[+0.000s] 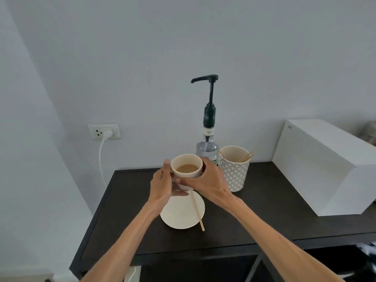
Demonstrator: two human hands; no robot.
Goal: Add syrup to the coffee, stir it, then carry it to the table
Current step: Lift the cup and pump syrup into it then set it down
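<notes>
We are gripping the coffee cup (pixel 186 166) between both hands, our left hand (pixel 162 185) wrapping its nine o'clock side and our right hand (pixel 206 183) its three o'clock side, raised above the saucer (pixel 179 215). A wooden stirrer (pixel 197 210) is lying across the saucer. The syrup pump bottle (pixel 208 127) is standing at one o'clock, just beside a patterned holder (pixel 235 171).

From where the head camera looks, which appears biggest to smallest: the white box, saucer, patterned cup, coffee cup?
1. White box, clearly largest.
2. Saucer.
3. Patterned cup.
4. Coffee cup, partly hidden by both hands.

Saucer and patterned cup look close; their order is unsure.
</notes>
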